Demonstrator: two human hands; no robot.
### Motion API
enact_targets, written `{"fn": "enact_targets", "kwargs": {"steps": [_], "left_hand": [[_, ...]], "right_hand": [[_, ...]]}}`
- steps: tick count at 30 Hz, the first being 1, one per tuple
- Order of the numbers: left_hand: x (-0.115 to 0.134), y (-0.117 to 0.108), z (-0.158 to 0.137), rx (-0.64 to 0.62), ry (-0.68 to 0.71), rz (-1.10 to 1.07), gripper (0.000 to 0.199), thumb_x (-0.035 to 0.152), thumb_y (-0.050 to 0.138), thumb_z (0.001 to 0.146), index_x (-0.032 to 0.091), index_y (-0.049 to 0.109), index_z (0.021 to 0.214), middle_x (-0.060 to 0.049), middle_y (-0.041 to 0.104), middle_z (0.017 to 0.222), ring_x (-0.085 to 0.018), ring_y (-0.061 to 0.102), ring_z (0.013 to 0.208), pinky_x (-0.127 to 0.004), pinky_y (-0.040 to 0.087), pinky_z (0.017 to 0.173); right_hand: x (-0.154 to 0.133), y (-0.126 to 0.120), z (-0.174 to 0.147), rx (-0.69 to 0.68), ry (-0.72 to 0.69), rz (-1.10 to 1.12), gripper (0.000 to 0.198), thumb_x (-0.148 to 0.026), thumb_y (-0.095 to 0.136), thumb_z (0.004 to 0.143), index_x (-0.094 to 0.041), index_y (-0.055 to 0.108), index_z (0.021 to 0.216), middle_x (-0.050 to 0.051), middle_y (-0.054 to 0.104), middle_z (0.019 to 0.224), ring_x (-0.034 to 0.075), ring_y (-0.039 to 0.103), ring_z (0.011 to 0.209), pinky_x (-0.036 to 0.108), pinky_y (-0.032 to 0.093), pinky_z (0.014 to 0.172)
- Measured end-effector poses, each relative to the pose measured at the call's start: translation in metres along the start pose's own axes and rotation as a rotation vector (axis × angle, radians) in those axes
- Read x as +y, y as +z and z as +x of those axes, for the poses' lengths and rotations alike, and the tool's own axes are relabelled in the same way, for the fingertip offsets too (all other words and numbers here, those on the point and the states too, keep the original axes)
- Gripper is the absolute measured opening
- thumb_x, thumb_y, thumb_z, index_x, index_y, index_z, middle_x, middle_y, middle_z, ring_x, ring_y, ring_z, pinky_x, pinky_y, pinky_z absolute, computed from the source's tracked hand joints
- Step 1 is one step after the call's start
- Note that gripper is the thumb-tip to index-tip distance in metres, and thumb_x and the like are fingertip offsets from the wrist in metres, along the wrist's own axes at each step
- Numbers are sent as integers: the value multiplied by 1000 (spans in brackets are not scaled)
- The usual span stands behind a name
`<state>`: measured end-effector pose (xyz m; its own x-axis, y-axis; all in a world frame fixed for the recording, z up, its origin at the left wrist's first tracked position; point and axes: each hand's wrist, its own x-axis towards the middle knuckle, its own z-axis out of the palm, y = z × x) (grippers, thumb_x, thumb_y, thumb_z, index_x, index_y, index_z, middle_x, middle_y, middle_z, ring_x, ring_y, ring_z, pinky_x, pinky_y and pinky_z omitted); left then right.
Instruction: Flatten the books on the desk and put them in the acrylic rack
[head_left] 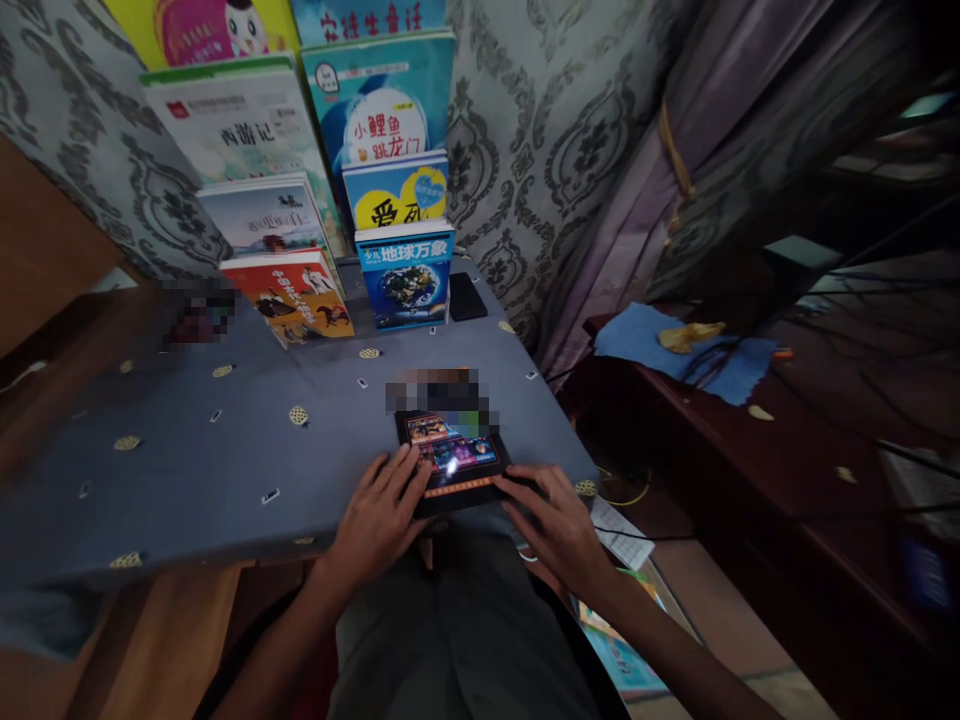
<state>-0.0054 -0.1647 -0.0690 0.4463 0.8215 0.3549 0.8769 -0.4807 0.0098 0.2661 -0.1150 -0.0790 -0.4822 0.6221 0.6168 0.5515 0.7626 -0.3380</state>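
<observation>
Head view: my left hand [379,505] lies across the left part of one black, glossy rectangular book [457,445], fingers slightly apart on its cover. My right hand [551,515] touches its right near corner, fingers parted; I cannot tell whether they pinch it. The book lies at the near edge of one grey-blue printed tablecloth [247,440]. Beyond my fingertips stand two rows of upright paper books, four left [259,205] and four right [401,195], beside one flat black rectangular slab [468,297].
</observation>
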Motion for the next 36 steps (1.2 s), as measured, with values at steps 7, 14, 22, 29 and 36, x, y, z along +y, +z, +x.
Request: {"fn": "enact_targets", "kwargs": {"steps": [7, 14, 22, 29, 36], "left_hand": [[-1, -6, -5, 120, 57, -11, 54, 42, 49, 101, 11, 47, 146, -18, 58, 144, -29, 53, 137, -45, 48, 109], [-12, -39, 0, 252, 3, -306, 52, 52, 50, 100, 18, 55, 138, -13, 68, 132, -25, 60, 129, -39, 50, 104], [-33, -52, 35, 443, -148, -739, 51, 65, 45, 97, 22, 68, 111, -9, 74, 102, -25, 68, 97, -37, 51, 86], [-49, -27, 59, 417, -401, -792, 38, 41, 53, 99, 20, 52, 131, -9, 68, 110, -21, 67, 101, -35, 52, 89], [-51, -19, 97, 411, -533, -1093, 52, 42, 54, 97, 21, 37, 142, -8, 69, 114, -22, 68, 104, -37, 53, 93]], "right_hand": [[20, -8, 3, -119, -79, 108, 40, -13, 51, 97, -26, 60, 134, 11, 66, 131, 26, 61, 119, 46, 56, 94], [43, -3, 46, -144, -142, 265, 45, -15, 50, 98, -30, 57, 139, 9, 68, 130, 26, 61, 124, 48, 57, 97], [54, 18, 89, -240, 10, 439, 35, -21, 46, 99, -28, 68, 125, 8, 73, 121, 23, 68, 113, 44, 57, 96], [36, 11, 94, -171, 277, 544, 30, -44, 56, 95, -24, 76, 101, 6, 77, 95, 24, 71, 90, 35, 56, 81], [30, 9, 102, -121, 518, 665, 35, -52, 59, 89, -19, 67, 80, 0, 63, 68, 17, 60, 65, 25, 47, 60]]}}
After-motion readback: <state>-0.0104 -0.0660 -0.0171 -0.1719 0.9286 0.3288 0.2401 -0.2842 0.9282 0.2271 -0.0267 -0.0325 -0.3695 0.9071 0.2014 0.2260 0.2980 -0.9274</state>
